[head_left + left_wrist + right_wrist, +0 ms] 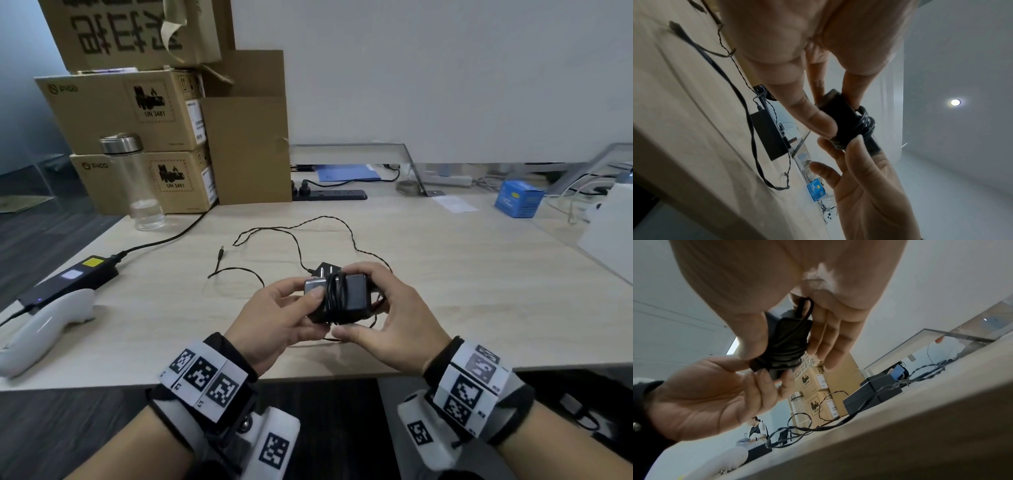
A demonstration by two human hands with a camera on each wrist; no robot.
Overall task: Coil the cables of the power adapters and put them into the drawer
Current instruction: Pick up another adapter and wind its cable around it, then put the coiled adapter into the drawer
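A: Where is the adapter (337,297)?
B: Held above the table (479,274) near its front edge, long axis running hand to hand, black cable (335,294) wound round its middle.
A: Who has it?
B: The left hand (274,318) pinches one end; the right hand (390,308) curls round the other. A second adapter (770,134) lies beyond, uncoiled.

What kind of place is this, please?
Probably an office: a light wooden desk with a power strip, stacked cardboard shipping boxes against a plain wall, and a glass divider between desks.
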